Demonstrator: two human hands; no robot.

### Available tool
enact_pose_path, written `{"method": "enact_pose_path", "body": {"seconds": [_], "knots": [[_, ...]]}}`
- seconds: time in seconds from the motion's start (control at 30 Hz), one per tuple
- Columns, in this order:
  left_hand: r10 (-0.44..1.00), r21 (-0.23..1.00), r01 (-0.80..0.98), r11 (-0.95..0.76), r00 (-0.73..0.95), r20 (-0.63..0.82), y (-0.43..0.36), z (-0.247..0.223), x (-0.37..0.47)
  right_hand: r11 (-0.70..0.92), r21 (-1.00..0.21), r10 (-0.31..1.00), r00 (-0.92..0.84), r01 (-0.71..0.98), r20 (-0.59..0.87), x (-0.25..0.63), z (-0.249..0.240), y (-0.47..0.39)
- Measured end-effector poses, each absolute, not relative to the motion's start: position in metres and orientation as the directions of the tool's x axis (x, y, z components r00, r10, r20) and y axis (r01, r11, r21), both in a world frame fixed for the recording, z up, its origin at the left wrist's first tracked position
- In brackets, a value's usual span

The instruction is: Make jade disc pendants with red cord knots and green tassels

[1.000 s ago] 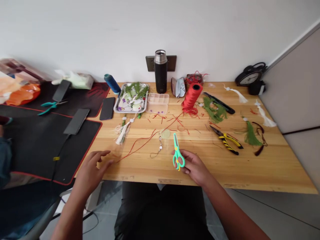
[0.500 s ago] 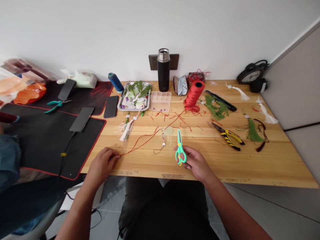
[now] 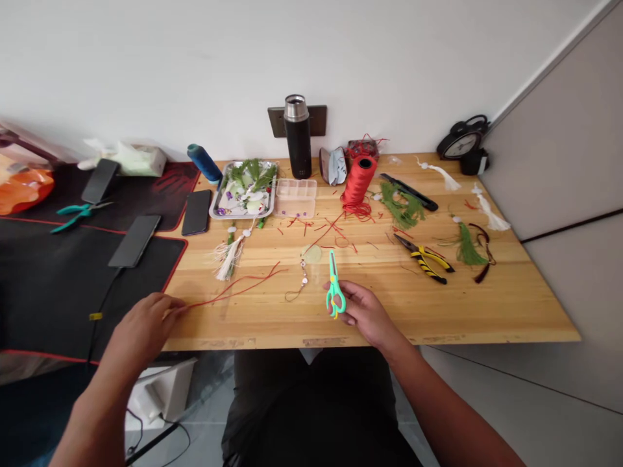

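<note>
Now, the red cord (image 3: 233, 293) lies thin and loose across the lower middle of the frame, running over the wooden table (image 3: 487, 305) from the left edge of the wood up toward the centre in a shallow wavy line. Its near end sits in the left hand (image 3: 143, 324), low and left of centre, fingers drawn together in a pinch on it, right at the table's edge beside the black mat (image 3: 58, 279). Over in the centre, the right hand (image 3: 365, 314) is closed round the handles of the green scissors (image 3: 333, 288), blades together and pointing up the frame; whether the handles touch the wood is hard to tell. Just left of the scissors lies a small charm on a loop (image 3: 299, 282), with a pale disc (image 3: 313, 253) above it. Further up, right of centre, the red spool (image 3: 357, 181) leans with red offcuts scattered below it. Right of that rest the yellow-and-black pliers (image 3: 423, 259) and a green tassel (image 3: 464, 243). Up at centre stands a black flask (image 3: 296, 139), with a metal tray (image 3: 217, 206) of greenery to its left.
</note>
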State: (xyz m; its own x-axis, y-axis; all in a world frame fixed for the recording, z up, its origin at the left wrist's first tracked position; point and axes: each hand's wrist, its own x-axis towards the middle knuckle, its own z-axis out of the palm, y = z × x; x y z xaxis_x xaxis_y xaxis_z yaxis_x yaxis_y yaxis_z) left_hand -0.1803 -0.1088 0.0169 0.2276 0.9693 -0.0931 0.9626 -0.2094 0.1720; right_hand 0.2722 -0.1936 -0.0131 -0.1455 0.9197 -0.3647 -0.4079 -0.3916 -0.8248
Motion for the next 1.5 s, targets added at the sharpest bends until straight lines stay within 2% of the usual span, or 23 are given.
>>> {"method": "enact_pose_path", "body": {"seconds": [0.07, 0.2, 0.33, 0.4, 0.53, 0.7, 0.8, 0.9, 1.13, 1.37, 1.5], "knots": [[0.978, 0.168, 0.97, -0.175, 0.191, -0.086, -0.106, 0.022, -0.182, -0.388, -0.821, 0.921, -0.15, -0.419, -0.359, 0.272, -0.014, -0.193], [0.997, 0.173, 0.982, -0.077, 0.074, 0.024, -0.096, 0.031, -0.145, -0.395, -0.805, 0.918, -0.155, -0.443, -0.365, 0.273, -0.014, -0.191], [0.957, 0.351, 0.891, -0.288, 0.282, 0.07, -0.075, 0.03, -0.056, -0.4, -0.811, 0.917, -0.175, -0.426, -0.36, 0.274, -0.013, -0.19], [0.915, 0.372, 0.838, -0.4, 0.389, 0.108, -0.061, 0.024, -0.007, -0.401, -0.815, 0.916, -0.174, -0.419, -0.361, 0.275, -0.013, -0.191], [0.834, 0.318, 0.774, -0.548, 0.533, 0.141, -0.029, 0.012, 0.079, -0.398, -0.812, 0.917, -0.159, -0.428, -0.366, 0.275, -0.013, -0.194], [0.823, 0.131, 0.822, -0.553, 0.564, -0.065, -0.005, 0.01, 0.138, -0.399, -0.785, 0.914, -0.142, -0.474, -0.38, 0.277, -0.017, -0.197], [0.814, 0.081, 0.833, -0.547, 0.552, -0.18, 0.0, 0.01, 0.147, -0.403, -0.768, 0.913, -0.157, -0.497, -0.377, 0.278, -0.019, -0.195], [0.806, 0.082, 0.831, -0.551, 0.555, -0.207, 0.001, 0.009, 0.145, -0.413, -0.751, 0.909, -0.178, -0.516, -0.377, 0.279, -0.018, -0.192], [0.801, 0.14, 0.812, -0.566, 0.582, -0.138, -0.001, 0.014, 0.126, -0.47, -0.678, 0.875, -0.197, -0.565, -0.442, 0.292, -0.015, -0.181], [0.801, 0.213, 0.801, -0.559, 0.588, -0.109, -0.011, 0.025, 0.101, -0.41, -0.742, 0.904, -0.13, -0.53, -0.407, 0.312, -0.007, -0.165], [0.817, 0.293, 0.795, -0.531, 0.572, -0.071, -0.023, 0.028, 0.077, -0.458, -0.749, 0.887, -0.189, -0.479, -0.421, 0.312, -0.006, -0.159]]}}
